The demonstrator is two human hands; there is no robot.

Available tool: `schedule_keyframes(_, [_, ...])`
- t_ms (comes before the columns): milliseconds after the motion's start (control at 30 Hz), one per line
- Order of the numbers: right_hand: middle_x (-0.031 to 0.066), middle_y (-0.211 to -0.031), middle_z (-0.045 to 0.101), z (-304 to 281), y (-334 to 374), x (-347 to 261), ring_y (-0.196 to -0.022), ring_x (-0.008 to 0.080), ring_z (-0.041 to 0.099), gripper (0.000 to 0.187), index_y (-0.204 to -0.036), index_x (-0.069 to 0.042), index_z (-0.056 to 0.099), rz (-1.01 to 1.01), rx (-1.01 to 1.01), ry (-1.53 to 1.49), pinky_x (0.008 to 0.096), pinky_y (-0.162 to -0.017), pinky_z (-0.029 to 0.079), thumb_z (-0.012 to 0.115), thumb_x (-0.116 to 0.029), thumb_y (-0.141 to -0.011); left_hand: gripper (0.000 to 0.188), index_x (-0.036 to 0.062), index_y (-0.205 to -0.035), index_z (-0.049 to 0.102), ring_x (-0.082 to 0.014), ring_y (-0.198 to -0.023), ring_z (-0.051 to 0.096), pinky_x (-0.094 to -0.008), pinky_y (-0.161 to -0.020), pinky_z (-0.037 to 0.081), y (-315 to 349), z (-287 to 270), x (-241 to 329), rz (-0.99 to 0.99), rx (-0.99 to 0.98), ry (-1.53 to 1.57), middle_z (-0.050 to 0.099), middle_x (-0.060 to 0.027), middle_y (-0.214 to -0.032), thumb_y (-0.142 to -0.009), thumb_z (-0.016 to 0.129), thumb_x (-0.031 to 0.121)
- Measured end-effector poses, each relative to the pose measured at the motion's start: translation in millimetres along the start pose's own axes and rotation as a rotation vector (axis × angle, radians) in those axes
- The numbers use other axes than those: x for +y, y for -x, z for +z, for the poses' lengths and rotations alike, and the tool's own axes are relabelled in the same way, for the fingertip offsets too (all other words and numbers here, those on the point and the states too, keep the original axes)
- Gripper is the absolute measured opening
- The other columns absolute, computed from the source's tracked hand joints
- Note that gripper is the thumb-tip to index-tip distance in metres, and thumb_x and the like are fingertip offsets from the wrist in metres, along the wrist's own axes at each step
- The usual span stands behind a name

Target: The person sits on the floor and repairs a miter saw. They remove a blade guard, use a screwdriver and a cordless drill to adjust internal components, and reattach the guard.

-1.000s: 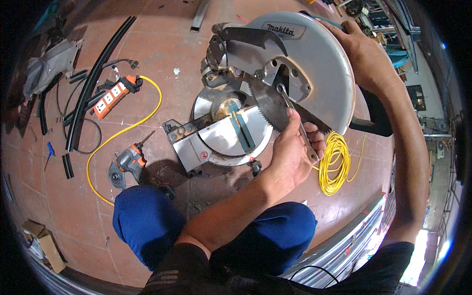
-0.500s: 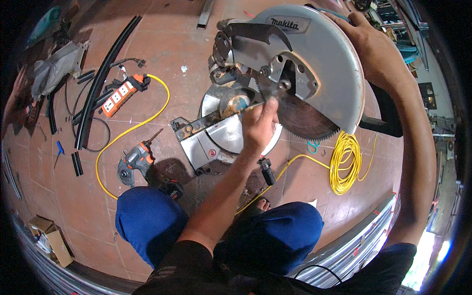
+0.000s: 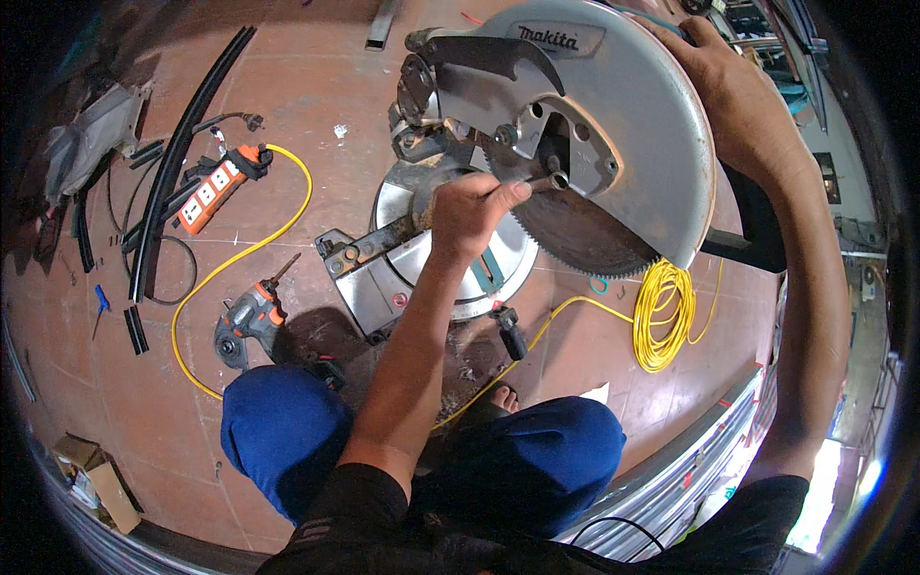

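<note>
A grey miter saw stands tilted on the floor before me, its toothed blade showing below the upper guard. My left hand is closed round a short tubular socket wrench, with the thumb along it. The wrench's hollow end sits in front of the blade's hub area; whether it touches the hub I cannot tell. My right hand grips the far right edge of the saw's housing, fingers bent over it and partly hidden. Beneath the blade is the round silver turntable.
A grey and orange cordless drill lies left of the saw. Beyond it are an orange power strip with a yellow cable and long black strips. A yellow cable coil lies right. Metal profiles lie at the lower right.
My left hand has drawn back to the left from the blade's hub, and more of the wrench now shows. My right hand stays on the saw. The view has shifted slightly.
</note>
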State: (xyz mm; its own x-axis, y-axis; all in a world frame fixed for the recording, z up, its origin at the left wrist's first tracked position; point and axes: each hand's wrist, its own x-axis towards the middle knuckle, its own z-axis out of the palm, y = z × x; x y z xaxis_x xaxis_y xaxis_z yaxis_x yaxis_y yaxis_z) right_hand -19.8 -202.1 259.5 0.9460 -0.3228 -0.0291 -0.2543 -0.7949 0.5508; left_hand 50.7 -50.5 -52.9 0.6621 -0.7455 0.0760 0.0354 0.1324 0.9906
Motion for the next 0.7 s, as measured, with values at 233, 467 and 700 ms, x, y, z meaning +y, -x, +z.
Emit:
schedule_keyframes(233, [0.017, -0.136, 0.063, 0, 0, 8, -0.114, 0.0376, 0.072, 0.08, -0.152, -0.026, 0.056, -0.037, -0.034, 0.019, 0.0478, -0.099, 0.062, 0.089, -0.017, -0.08, 0.057, 0.0019, -0.063, 0.064, -0.0179, -0.055, 0.055, -0.0369, -0.055, 0.045, -9, -10, 2, 0.025, 0.007, -0.091, 0.057, -0.0088, -0.056, -0.093, 0.075, 0.05])
schedule_keyframes(467, [0.0175, -0.127, 0.061, -39, -4, -36, -0.106, 0.0325, 0.069, 0.072, -0.156, -0.023, 0.052, 0.159, -0.183, 0.048, 0.0443, -0.091, 0.061, 0.08, -0.025, -0.09, 0.067, 0.0027, -0.068, 0.065, -0.0143, -0.054, 0.052, -0.0327, -0.054, 0.04, 15, 21, 11, -0.155, 0.012, 0.098, 0.051, -0.0017, -0.055, -0.104, 0.058, 0.058])
schedule_keyframes(700, [0.0166, -0.117, 0.063, -54, -10, -57, -0.099, 0.0296, 0.07, 0.071, -0.157, -0.018, 0.05, 0.173, -0.197, 0.046, 0.0416, -0.084, 0.061, 0.08, -0.027, -0.093, 0.06, 0.0029, -0.07, 0.065, -0.0137, -0.054, 0.051, -0.0324, -0.054, 0.039, 6, 16, 1, -0.003, 0.036, 0.081, 0.053, -0.0018, -0.056, -0.105, 0.06, 0.051])
